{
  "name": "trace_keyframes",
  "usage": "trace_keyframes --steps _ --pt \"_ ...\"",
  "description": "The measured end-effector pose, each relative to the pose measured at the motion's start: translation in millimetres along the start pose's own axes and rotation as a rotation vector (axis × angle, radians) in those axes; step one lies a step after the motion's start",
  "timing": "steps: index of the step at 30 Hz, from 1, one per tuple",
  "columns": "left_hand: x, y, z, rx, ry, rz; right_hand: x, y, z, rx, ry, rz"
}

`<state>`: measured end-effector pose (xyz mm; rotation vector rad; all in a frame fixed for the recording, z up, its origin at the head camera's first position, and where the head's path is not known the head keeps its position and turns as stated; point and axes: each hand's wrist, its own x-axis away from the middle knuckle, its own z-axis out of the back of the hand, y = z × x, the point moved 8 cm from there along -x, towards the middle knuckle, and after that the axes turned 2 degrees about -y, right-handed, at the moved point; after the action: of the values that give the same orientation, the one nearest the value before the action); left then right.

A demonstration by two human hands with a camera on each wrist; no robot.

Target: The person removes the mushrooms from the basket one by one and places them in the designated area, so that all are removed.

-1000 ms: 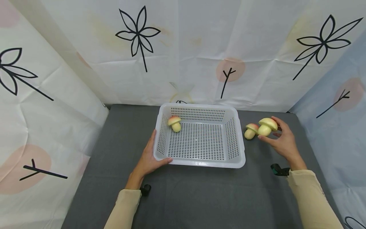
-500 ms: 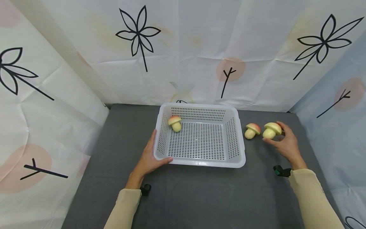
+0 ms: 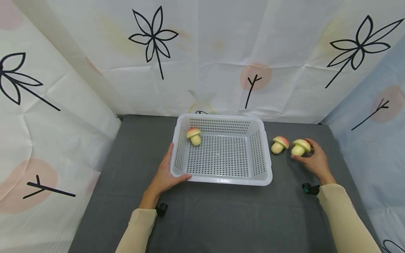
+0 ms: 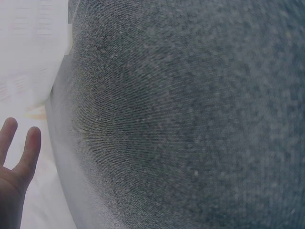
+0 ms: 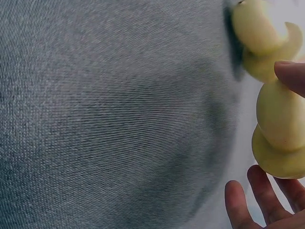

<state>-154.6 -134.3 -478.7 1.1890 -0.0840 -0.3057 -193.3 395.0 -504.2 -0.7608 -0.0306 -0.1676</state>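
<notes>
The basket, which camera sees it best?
The head view. It shows the whole white basket on the grey table, with one mushroom inside and the left hand on its near left corner. The left wrist view catches only a blurry white piece of it. The right wrist view shows none of it.

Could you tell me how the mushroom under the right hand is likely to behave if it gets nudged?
The mushroom lies on its side on the cloth, so it would probably roll in a curve around its rounded cap. It looks smooth, perhaps slippery. The right hand cups it.
</notes>
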Motion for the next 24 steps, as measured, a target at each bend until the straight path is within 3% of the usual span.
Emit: trace_keyframes --steps 10,24 --pt "0.1 -0.3 0.0 -0.007 0.003 0.013 -9.1 12.6 -8.2 -0.004 -0.036 -0.034" --pt "0.3 -1.3 0.1 -0.022 0.005 0.030 -18.9 20.7 -12.6 0.013 -0.009 -0.024"
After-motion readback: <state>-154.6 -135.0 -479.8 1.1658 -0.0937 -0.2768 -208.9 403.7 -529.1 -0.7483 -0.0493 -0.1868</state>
